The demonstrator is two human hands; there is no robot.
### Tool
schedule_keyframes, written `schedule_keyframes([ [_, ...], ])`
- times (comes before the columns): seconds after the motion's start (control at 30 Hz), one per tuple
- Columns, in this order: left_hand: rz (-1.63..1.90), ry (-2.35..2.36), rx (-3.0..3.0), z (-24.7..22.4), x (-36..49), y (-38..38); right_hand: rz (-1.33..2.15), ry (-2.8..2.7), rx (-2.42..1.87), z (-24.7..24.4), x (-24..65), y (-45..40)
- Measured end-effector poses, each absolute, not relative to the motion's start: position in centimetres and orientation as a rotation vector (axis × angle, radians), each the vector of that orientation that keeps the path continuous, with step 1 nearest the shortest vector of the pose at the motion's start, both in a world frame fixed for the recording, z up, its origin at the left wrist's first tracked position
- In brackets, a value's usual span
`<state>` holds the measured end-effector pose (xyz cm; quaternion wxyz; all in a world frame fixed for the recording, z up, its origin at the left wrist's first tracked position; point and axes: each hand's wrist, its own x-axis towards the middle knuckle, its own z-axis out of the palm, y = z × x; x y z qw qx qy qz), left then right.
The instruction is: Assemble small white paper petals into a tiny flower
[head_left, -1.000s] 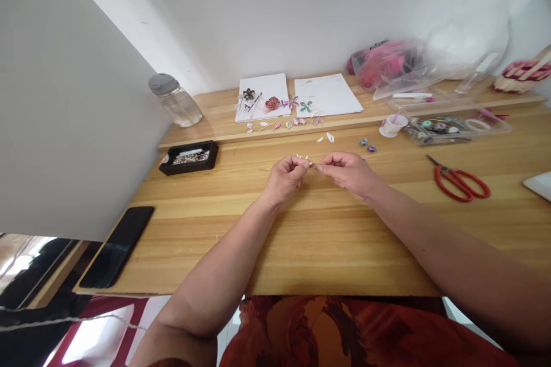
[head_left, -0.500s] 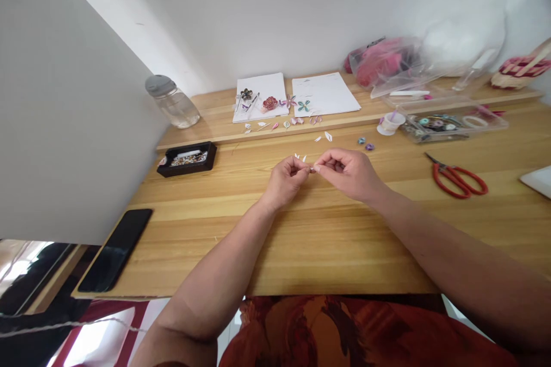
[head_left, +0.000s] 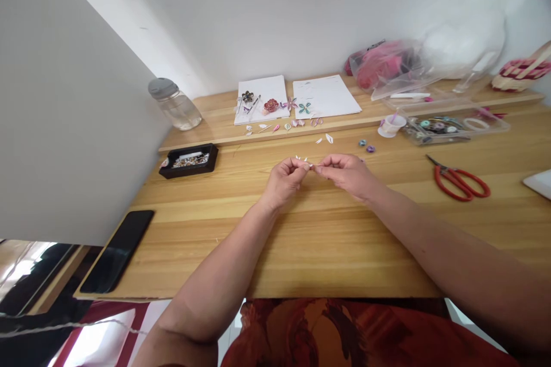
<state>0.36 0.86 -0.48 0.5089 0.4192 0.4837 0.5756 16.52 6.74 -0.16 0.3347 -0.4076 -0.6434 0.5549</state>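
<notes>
My left hand (head_left: 282, 182) is closed in a pinch over the middle of the wooden table. It grips a small white petal-like piece, mostly hidden by the fingers; white tips (head_left: 301, 158) show just beyond them. Facing it, my right hand (head_left: 349, 175) is closed too, thumb against fingertips, on a thin pale wire (head_left: 317, 164) that spans the narrow gap between the hands. Beyond my hands lie loose white petals (head_left: 329, 139). Two small coils, one blue (head_left: 362, 143) and one purple (head_left: 371, 149), sit past my right hand.
Red-handled pliers (head_left: 460, 180) and a clear box (head_left: 495, 126) of spools are at right, near a white spool (head_left: 391, 125). Flower pieces (head_left: 271, 105) lie on paper sheets (head_left: 327, 97) on the raised ledge. Left are a bottle (head_left: 178, 109), black bead tray (head_left: 189, 169) and phone (head_left: 117, 252).
My right hand's fingers have closed in more and sit slightly lower. The thin wire now shows between the two hands. My left hand stays nearly in place.
</notes>
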Motion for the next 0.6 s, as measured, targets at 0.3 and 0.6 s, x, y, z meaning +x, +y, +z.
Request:
schedule_keyframes([
  [0.3,1.469,1.236,1.013,-1.0,0.2,1.1,1.084,-2.016,-0.995,0.8,16.5,5.0],
  [0.6,1.369,1.233,1.220,-1.3,0.1,1.1,0.882,-1.975,-0.935,1.9,17.2,5.4],
])
